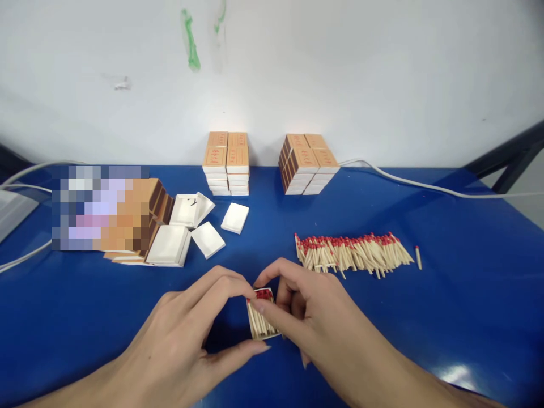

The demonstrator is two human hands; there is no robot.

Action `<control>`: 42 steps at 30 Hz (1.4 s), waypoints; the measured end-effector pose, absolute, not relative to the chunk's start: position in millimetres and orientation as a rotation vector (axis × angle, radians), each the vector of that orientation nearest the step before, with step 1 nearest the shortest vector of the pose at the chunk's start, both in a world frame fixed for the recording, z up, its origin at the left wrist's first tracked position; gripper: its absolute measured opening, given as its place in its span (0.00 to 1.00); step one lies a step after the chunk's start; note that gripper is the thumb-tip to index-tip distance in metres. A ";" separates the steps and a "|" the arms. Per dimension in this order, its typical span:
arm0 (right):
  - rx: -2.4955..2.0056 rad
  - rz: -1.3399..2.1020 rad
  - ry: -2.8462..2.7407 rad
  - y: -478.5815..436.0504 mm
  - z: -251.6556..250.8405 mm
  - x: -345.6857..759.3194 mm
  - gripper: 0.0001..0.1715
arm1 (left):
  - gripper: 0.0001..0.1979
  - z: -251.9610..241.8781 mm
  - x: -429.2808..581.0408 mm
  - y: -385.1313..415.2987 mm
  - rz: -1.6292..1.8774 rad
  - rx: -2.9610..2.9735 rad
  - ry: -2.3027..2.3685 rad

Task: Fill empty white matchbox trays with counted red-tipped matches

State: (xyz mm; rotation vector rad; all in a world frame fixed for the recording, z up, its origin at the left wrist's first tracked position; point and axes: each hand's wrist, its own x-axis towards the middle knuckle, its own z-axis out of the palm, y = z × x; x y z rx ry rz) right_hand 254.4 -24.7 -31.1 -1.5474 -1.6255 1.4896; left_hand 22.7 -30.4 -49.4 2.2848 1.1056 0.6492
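A small white matchbox tray [262,324] filled with red-headed matches lies at the front of the blue table, between my two hands. My left hand [199,326] grips it from the left, index finger at the upper edge and thumb along the lower edge. From the right, my right hand [304,311] holds the same tray, its index finger curled at the top corner and its thumb over the matches. Its other fingers are bent inward and partly hidden. A wide pile of loose matches [352,252] lies beyond my right hand, with one single match [419,258] apart at its right end.
Several empty white trays [208,239] lie at left, beside a heap of matchbox sleeves [157,212], partly pixelated. Two stacks of matchboxes, a left stack [226,161] and a right stack [308,163], stand against the white wall. A white cable [403,181] runs along the back right.
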 end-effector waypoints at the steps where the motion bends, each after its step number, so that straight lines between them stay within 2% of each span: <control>1: -1.534 1.510 -1.624 -24.5 -30.9 255.5 0.00 | 0.19 -49.3 22.8 -30.4 0.647 2.286 1.109; 5: -1.468 1.626 -1.597 -24.7 -31.9 261.5 0.05 | 0.20 -47.7 21.9 -30.5 0.641 2.289 1.118; 11: -1.479 1.594 -1.605 -25.7 -35.8 261.7 0.04 | 0.20 -47.1 21.2 -30.7 0.634 2.290 1.119; 17: -1.447 1.667 -1.596 -25.0 -32.3 265.8 0.17 | 0.21 -46.7 21.2 -31.1 0.640 2.313 1.155; 22: -1.452 1.650 -1.597 -28.3 -31.9 266.9 0.17 | 0.21 -45.9 20.4 -31.5 0.642 2.286 1.210; 29: -1.470 1.181 -1.728 -30.6 -23.3 266.1 0.16 | 0.23 -48.2 21.4 -31.8 0.654 2.222 1.320; 35: -1.472 1.111 -2.029 -31.0 -14.5 265.5 0.23 | 0.34 -42.8 17.8 -32.9 0.718 2.231 1.264; 42: -1.524 1.001 -2.177 -34.1 -23.6 265.5 0.28 | 0.40 -45.1 9.7 -34.8 0.731 2.313 1.361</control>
